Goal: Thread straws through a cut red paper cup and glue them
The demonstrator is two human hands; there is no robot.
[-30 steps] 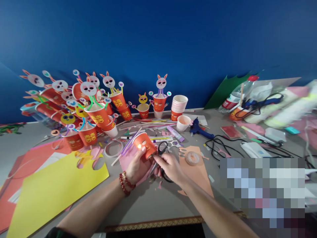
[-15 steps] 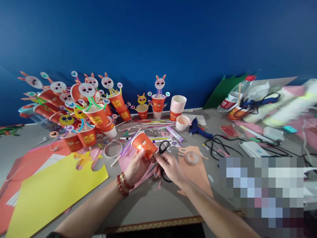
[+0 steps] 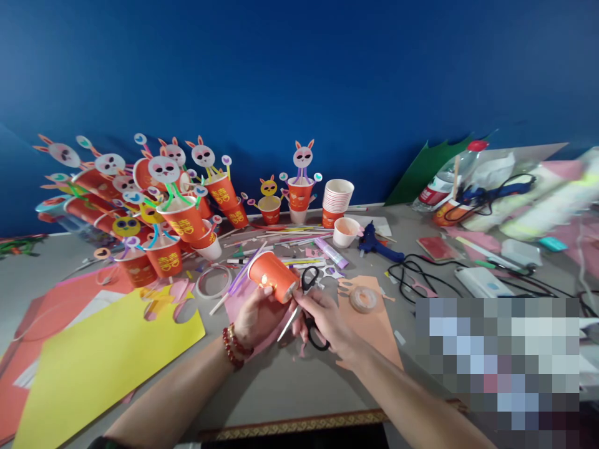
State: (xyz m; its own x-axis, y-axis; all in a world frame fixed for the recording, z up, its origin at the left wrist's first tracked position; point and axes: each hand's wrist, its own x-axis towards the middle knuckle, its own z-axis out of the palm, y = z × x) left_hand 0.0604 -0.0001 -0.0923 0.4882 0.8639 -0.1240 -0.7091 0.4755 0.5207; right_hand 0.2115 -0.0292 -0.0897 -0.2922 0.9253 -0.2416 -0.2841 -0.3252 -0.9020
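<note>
Red-orange paper makes up the cup [image 3: 274, 274] at the middle of my view, tilted with its mouth toward the upper left and its base toward the lower right, held above the grey surface [image 3: 290, 399]. I have the left grip [image 3: 255, 317] clamped on the cup, supporting it from below, with a beaded bracelet [image 3: 233, 346] at that wrist. My right grip [image 3: 327, 318] is closed around the black-handled scissors [image 3: 288, 324], blades pointing down and left, while its fingertips meet at the cup's base; I cannot tell whether they pinch anything there. Beneath the cup I see a pink sheet [image 3: 237, 302]; left of it lie a tape ring [image 3: 213, 280] and a large yellow sheet [image 3: 112, 349]. To the right, a roll of clear tape [image 3: 365, 300] rests on a peach sheet [image 3: 369, 343]. Behind my grips lie a purple tube [image 3: 331, 253] and a blue glue gun [image 3: 381, 246], near a small white cup [image 3: 346, 234]. Farther back stand a stack of cups [image 3: 337, 198] and, on the left, decorated cups [image 3: 182, 218] bearing rabbit faces.
</note>
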